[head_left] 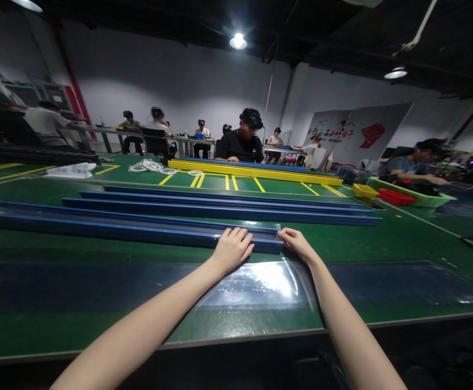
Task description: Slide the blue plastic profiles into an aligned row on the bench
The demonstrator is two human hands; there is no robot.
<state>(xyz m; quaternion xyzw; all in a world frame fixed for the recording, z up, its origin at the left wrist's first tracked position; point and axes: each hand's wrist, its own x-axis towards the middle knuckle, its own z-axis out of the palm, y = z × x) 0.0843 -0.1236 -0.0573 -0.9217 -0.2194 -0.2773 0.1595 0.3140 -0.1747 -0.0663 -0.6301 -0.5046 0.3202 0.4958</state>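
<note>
L hand flat, fingers extended, atop nearest blue rail by its R end; R hand touching that end, grip unclear. Lies across green tabletop, behind clear film.

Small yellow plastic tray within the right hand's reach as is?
Probably not: the right hand rests at the end of the nearest long blue rail, while the yellow tray sits far across the green table.
</note>
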